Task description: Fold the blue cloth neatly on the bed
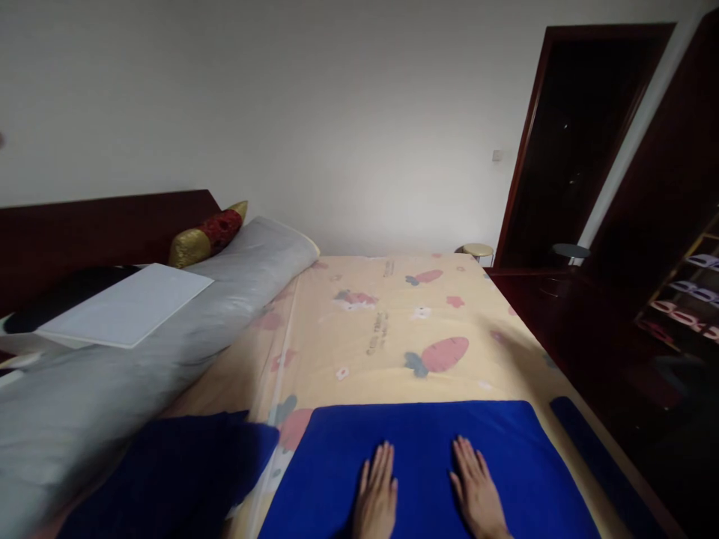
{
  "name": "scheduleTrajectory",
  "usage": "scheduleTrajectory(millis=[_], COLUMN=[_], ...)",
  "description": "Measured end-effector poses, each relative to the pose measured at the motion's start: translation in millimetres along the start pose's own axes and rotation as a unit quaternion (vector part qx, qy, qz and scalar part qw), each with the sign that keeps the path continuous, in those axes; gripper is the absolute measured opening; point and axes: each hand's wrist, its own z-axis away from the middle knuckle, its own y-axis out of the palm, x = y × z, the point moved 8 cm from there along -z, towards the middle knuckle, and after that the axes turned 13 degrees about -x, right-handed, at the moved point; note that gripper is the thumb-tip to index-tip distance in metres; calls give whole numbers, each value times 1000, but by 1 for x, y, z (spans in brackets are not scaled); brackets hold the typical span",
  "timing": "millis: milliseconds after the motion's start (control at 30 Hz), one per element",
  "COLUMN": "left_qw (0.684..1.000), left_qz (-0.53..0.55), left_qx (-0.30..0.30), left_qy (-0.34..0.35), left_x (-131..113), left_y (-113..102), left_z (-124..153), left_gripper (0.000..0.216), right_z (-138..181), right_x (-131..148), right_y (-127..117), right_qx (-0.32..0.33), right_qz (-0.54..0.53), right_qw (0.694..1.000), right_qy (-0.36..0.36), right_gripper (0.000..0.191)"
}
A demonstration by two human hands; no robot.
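My left hand and my right hand lie flat, palms down and fingers straight, side by side on a bright blue folded cloth. The cloth is spread smooth on the near part of a bed with a yellow sheet printed with carrots. Neither hand grips anything. A darker navy cloth lies bunched to the left of the blue one, apart from my hands.
A long grey rolled quilt runs along the bed's left side, with a white flat sheet on it and a red-and-gold pillow by the dark headboard. A dark doorway, small stool and shelves stand at the right.
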Motion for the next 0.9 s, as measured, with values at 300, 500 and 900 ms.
scheduleTrajectory(millis=[300, 500, 900], left_qw=[997, 985, 980], left_qz=[25, -115, -127], left_qx=[34, -23, -136], left_qy=[69, -130, -70], left_x=[-11, 196, 235], left_y=[30, -13, -35], left_z=[-73, -77, -69], left_gripper=[53, 62, 70], right_z=[-58, -32, -19], right_x=[-10, -207, -242], right_y=[14, -37, -34], right_qx=[85, 10, 13], right_qz=[-36, 95, 132], right_qw=[995, 984, 974], right_qy=[-28, 150, 182], right_gripper=[54, 68, 71])
